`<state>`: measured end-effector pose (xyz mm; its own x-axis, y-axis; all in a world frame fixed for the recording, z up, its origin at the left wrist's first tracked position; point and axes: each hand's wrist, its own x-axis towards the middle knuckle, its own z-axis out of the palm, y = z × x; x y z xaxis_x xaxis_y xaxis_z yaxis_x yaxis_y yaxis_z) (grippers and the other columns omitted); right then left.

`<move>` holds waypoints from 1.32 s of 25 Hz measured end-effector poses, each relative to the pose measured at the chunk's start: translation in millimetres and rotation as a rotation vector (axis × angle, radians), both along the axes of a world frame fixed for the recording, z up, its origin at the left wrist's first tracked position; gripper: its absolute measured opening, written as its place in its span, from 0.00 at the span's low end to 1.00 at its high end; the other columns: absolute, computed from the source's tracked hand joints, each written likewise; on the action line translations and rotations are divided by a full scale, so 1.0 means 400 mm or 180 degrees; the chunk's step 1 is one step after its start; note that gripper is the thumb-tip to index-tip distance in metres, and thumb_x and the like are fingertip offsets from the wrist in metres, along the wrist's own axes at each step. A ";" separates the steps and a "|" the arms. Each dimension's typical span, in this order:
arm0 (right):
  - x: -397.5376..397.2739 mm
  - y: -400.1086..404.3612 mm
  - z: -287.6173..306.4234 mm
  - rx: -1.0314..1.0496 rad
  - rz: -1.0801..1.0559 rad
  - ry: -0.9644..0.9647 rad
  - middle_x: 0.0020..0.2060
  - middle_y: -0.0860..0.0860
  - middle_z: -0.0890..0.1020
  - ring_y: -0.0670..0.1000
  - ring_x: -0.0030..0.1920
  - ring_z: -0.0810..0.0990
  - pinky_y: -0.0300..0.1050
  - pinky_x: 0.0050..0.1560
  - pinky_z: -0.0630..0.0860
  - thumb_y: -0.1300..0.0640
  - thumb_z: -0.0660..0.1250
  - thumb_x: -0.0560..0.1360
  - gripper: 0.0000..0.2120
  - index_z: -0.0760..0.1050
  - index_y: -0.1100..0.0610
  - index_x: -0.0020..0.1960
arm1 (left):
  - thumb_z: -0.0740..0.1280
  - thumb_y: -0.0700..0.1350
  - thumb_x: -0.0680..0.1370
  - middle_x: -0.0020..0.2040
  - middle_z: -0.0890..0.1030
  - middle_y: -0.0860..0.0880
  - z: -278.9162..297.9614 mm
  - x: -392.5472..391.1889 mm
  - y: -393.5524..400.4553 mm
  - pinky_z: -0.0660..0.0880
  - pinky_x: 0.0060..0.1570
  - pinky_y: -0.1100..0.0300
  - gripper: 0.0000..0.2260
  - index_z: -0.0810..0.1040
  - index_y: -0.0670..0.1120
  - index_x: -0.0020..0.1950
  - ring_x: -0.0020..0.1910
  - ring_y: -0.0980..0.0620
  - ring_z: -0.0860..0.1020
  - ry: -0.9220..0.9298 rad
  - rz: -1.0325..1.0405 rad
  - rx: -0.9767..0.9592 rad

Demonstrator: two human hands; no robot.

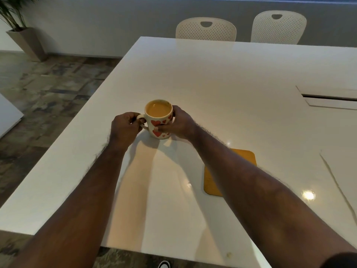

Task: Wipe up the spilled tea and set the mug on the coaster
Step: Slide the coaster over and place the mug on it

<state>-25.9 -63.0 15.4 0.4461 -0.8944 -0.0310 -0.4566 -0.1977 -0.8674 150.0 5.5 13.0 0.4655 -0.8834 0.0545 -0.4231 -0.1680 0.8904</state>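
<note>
A cream mug [157,123] with red hearts stands on the white table [222,78], filled with milky tea. My left hand [125,127] grips its handle on the left side. My right hand [178,122] curls round the mug's right wall, thumb on the front. An orange coaster [245,157] lies to the right and nearer me, partly hidden under my right forearm. A small brownish stain [229,254] shows near the table's front edge. No cloth is in view.
Two white perforated chairs [205,29] [278,27] stand at the table's far side. A cable slot [328,97] is set into the table at the right. A potted plant [21,29] stands on the floor at far left.
</note>
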 end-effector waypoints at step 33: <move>-0.542 0.314 0.020 -0.0081 -0.0876 0.0099 0.62 0.48 0.78 0.49 0.59 0.77 0.41 0.50 0.76 0.46 0.80 0.62 0.42 0.67 0.51 0.71 | 0.69 0.42 0.77 0.45 0.85 0.53 0.001 -0.474 0.178 0.82 0.49 0.48 0.07 0.81 0.55 0.48 0.46 0.52 0.84 0.0190 -0.1153 -0.0135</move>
<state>-242.8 62.7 23.3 0.1855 -0.9825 -0.0169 -0.5224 -0.0840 -0.8486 -39.5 76.8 13.5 0.1263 -0.9890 0.0768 -0.3956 0.0208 0.9182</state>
